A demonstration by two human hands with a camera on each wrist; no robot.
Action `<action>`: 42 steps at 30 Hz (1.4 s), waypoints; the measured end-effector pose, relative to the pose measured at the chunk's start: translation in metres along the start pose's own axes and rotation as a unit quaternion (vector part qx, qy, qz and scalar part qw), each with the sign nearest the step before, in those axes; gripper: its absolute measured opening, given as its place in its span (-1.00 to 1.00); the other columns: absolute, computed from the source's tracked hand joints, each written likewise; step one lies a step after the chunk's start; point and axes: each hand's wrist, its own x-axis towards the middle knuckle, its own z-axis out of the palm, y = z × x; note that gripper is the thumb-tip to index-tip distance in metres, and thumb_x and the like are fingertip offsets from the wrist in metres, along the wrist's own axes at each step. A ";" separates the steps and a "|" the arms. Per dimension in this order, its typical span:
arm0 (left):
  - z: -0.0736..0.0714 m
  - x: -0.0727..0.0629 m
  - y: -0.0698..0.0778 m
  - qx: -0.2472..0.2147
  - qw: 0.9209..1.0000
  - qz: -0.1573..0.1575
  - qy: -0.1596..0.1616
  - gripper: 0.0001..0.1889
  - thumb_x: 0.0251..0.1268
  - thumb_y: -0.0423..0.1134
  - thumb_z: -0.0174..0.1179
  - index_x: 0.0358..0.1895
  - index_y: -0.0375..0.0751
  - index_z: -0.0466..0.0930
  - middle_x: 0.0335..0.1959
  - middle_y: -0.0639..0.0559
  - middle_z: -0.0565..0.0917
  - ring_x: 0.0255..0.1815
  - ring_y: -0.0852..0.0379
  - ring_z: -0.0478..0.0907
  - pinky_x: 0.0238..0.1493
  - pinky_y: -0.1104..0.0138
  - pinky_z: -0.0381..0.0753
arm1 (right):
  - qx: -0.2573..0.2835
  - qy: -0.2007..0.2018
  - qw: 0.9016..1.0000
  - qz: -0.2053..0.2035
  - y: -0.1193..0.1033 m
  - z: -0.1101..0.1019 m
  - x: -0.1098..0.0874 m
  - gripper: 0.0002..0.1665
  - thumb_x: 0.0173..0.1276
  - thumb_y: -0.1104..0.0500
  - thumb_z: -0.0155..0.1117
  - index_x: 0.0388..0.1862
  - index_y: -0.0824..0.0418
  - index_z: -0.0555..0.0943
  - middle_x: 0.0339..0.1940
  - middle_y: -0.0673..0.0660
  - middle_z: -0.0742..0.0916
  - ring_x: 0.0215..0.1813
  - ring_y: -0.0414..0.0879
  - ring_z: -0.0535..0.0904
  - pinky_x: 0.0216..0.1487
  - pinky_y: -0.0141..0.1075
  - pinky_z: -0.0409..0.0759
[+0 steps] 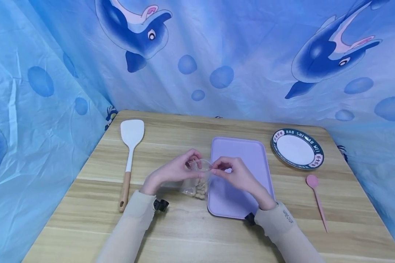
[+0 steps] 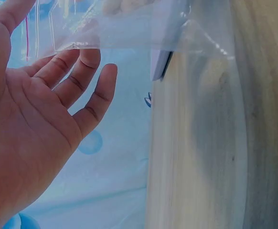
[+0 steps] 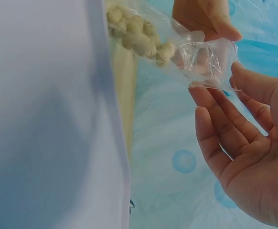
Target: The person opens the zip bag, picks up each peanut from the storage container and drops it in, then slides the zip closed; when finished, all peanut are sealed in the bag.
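Observation:
A clear zip-lock bag (image 1: 190, 187) hangs between both hands, low over the table at the tray's left edge. Pale beige, knobbly pieces (image 3: 138, 37), perhaps peanuts in their shells, lie in its lower part. My left hand (image 1: 175, 170) holds one side of the bag's mouth between thumb and fingers. On the other side, my right hand (image 1: 234, 173) pinches the rim between thumb and index finger, its other fingers loosely bent in the right wrist view. The mouth looks rounded and parted in the head view. In the left wrist view the left fingertips are partly cut off.
Under the right hand lies a purple tray (image 1: 247, 149). A white spatula (image 1: 130, 146) with a wooden handle is at the left. At the right are a plate (image 1: 296, 148) with a dark green patterned rim and a pink spoon (image 1: 317, 199). A blue dolphin curtain (image 1: 237, 44) hangs behind the table.

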 end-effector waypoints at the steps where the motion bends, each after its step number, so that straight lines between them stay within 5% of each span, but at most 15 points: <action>1: -0.001 0.000 0.000 0.001 1.000 0.001 0.002 -0.46 0.22 -0.12 0.42 0.19 -0.20 0.42 -0.05 -0.07 0.63 -0.05 0.07 0.56 -0.01 0.16 0.60 | 0.004 0.003 1.000 0.001 0.000 0.000 0.001 -0.92 0.26 0.44 0.37 -0.28 0.34 0.70 -0.36 0.16 0.76 -0.27 0.03 0.68 -0.16 -0.17 0.68; 8: -0.007 -0.001 0.003 0.021 1.000 0.006 0.018 -0.65 0.33 -0.14 0.32 0.10 -0.19 0.59 -0.07 0.01 0.70 -0.02 0.12 0.60 0.07 0.15 0.58 | 0.041 0.017 0.999 0.019 0.000 -0.002 0.009 -0.98 0.31 0.38 0.36 -0.29 0.35 0.70 -0.35 0.11 0.76 -0.24 -0.08 0.69 -0.12 -0.28 0.67; 15: -0.012 -0.002 0.005 -0.013 1.000 0.012 0.014 -0.80 0.41 -0.25 0.23 -0.02 -0.24 0.65 -0.27 0.06 0.74 -0.21 0.04 0.67 -0.10 0.14 0.65 | 0.116 0.025 0.992 0.052 0.002 -0.003 0.012 -0.90 0.33 0.33 0.36 -0.25 0.39 0.66 -0.34 0.20 0.77 -0.22 0.29 0.70 -0.19 -0.32 0.68; 23: -0.020 -0.006 0.007 -0.059 0.998 -0.028 0.019 -0.81 0.47 -0.30 0.13 -0.03 -0.32 0.67 -0.32 0.00 0.77 -0.25 -0.08 0.70 -0.03 -0.17 0.60 | 0.131 0.054 0.987 0.074 0.004 -0.004 0.014 -0.91 0.31 0.41 0.34 -0.25 0.46 0.64 -0.38 0.29 0.75 -0.35 -0.06 0.72 -0.18 -0.09 0.73; 30: -0.018 -0.004 0.010 -0.055 0.998 -0.004 0.021 -0.84 0.52 -0.30 0.07 -0.12 -0.33 0.59 -0.33 -0.06 0.77 -0.35 -0.08 0.73 0.04 0.06 0.64 | 0.130 0.073 0.984 0.099 0.007 -0.007 0.015 -0.89 0.32 0.40 0.34 -0.25 0.48 0.64 -0.40 0.25 0.75 -0.38 -0.13 0.70 -0.20 -0.09 0.73; 42: -0.008 0.000 0.014 -0.077 0.996 -0.029 0.041 -0.80 0.43 -0.24 0.21 -0.01 -0.25 0.58 -0.16 -0.11 0.68 -0.51 -0.04 0.65 -0.44 0.15 0.72 | 0.173 0.092 0.976 0.096 0.004 0.002 0.016 -0.73 0.28 0.44 0.36 -0.06 0.50 0.58 -0.36 0.32 0.76 -0.40 -0.17 0.70 -0.25 -0.19 0.72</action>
